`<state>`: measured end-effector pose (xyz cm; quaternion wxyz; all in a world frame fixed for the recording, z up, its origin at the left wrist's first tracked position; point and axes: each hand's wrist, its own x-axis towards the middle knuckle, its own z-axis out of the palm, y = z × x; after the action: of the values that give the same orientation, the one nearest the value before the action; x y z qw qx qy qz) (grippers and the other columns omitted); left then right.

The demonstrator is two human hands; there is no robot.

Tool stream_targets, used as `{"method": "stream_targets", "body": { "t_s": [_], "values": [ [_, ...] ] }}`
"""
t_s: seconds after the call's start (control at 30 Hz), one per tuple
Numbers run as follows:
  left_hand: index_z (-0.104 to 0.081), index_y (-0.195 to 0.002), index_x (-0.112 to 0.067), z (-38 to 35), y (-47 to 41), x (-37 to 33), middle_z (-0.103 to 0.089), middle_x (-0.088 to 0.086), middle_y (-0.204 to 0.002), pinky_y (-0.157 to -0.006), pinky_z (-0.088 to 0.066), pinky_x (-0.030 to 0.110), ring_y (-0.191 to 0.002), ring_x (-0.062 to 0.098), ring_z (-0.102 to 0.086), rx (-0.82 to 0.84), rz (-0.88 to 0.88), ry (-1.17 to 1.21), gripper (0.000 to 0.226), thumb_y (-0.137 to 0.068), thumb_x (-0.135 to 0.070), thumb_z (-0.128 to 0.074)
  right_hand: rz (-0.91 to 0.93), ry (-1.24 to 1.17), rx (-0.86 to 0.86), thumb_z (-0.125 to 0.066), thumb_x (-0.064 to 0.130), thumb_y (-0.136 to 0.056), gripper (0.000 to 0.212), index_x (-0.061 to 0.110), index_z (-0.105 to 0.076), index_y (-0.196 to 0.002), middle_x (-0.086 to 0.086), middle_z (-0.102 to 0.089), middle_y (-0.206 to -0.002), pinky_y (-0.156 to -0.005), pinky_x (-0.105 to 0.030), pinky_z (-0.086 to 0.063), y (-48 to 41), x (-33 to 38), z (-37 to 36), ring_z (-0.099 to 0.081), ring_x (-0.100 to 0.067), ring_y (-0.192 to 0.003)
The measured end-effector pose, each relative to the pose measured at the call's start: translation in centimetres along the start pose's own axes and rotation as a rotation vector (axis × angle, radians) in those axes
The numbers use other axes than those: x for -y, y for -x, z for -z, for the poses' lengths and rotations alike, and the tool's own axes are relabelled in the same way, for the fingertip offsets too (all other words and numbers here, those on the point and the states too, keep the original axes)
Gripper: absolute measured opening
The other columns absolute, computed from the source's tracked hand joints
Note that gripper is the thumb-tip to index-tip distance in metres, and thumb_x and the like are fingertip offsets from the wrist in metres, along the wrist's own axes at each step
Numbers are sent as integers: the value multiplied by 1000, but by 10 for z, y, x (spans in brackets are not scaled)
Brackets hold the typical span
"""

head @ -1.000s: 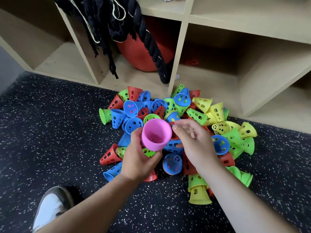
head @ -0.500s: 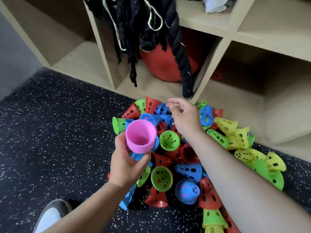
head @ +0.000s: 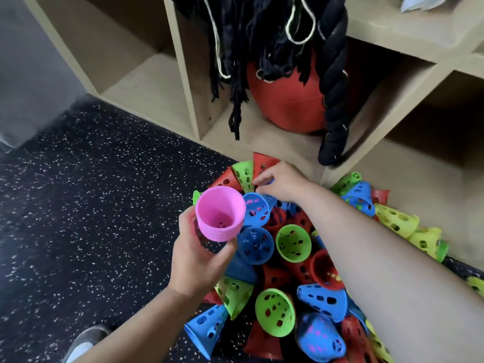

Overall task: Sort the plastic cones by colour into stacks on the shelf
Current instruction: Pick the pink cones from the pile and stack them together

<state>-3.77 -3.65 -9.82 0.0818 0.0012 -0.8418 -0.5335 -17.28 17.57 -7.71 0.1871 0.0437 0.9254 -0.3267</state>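
The left grip [head: 199,258] is wrapped round a pink cone [head: 220,213], mouth up, just over the near-left edge of the cone pile [head: 293,243] on the floor [head: 104,205] by the shelf [head: 146,82]. The right grip [head: 284,182] is curled down into the pile's far side, can't tell if it's actually got one.

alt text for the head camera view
A left hand holds a pink cone while the right hand reaches into a pile of red, green, blue and yellow cones on a speckled floor, before a wooden shelf holding a red ball and black rope.
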Motion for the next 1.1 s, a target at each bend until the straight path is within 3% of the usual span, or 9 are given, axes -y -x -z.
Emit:
{"method": "stream_targets", "body": {
  "t_s": [0.13,0.27,0.33,0.47,0.6,0.77,0.93,1.0,1.1],
  "values": [
    [-38,-126,-36,2,-1,-2,-55,-32,-108,-76,-41,1,-97,-14,-58,-21,17,-14,80,-68,-15,-89,43,22,81,-74,22,-88,10,24,-80,-96,15,-66,-93,-81,-15,-42,10,-4,4,-57,-3,-90],
    [-36,-121,-43,3,1,-3,-58,-32,-104,-74,-42,3,-96,-13,-59,-20,47,-37,77,-69,-21,-88,60,-39,4,-74,20,-88,8,26,-77,-85,14,-64,-85,-60,-8,-38,28,-10,4,-56,-5,-76],
    [-36,-122,-41,2,3,-4,-57,-37,-104,-73,-43,4,-95,-12,-59,-8,45,-40,77,-69,-22,-88,71,-111,-72,-73,19,-89,10,26,-75,-82,10,-68,-87,-65,-14,-42,37,-15,1,-60,-10,-80],
    [-37,-124,-38,1,10,-11,-58,-31,-103,-73,-44,4,-95,-11,-60,29,35,-28,75,-70,-25,-87,66,-361,-292,-71,17,-89,19,33,-71,-79,7,-68,-69,-64,-32,-55,66,-24,-1,-62,-12,-60],
    [-36,-122,-43,-1,20,-18,-66,-16,-108,-74,-50,12,-93,-6,-64,76,21,-47,75,-70,-25,-86,112,-577,-526,-68,9,-91,22,30,-71,-83,6,-71,-78,-64,-24,-55,112,-15,14,-65,-2,-68],
    [-34,-122,-50,-3,37,-33,-62,-22,-111,-81,-56,31,-96,-4,-63,136,-14,-56,72,-68,-36,-79,169,-692,-730,-66,14,-93,13,26,-71,-93,3,-74,-84,-76,-28,-56,196,8,36,-69,-9,-73],
    [-30,-114,-63,-11,60,-54,-58,-31,-109,-81,-50,21,-96,-11,-60,183,-75,-31,72,-66,-38,-78,371,-634,-652,-67,1,-90,21,22,-72,-92,8,-71,-95,-68,-19,-51,273,30,28,-67,-15,-79],
    [-36,-120,-54,-16,71,-60,-59,-28,-111,-81,-50,17,-98,-11,-60,206,-109,-4,73,-69,-34,-83,440,-524,-577,-71,-1,-86,20,16,-75,-94,8,-70,-107,-68,-27,-56,286,23,14,-68,-16,-89],
    [-44,-127,-29,-24,89,-70,-60,-21,-115,-80,-47,9,-100,-12,-60,240,-138,46,72,-70,-36,-87,424,-520,-617,-74,1,-82,28,12,-73,-108,9,-65,-120,-59,-29,-56,304,6,-7,-65,-18,-76]
  ]
}}
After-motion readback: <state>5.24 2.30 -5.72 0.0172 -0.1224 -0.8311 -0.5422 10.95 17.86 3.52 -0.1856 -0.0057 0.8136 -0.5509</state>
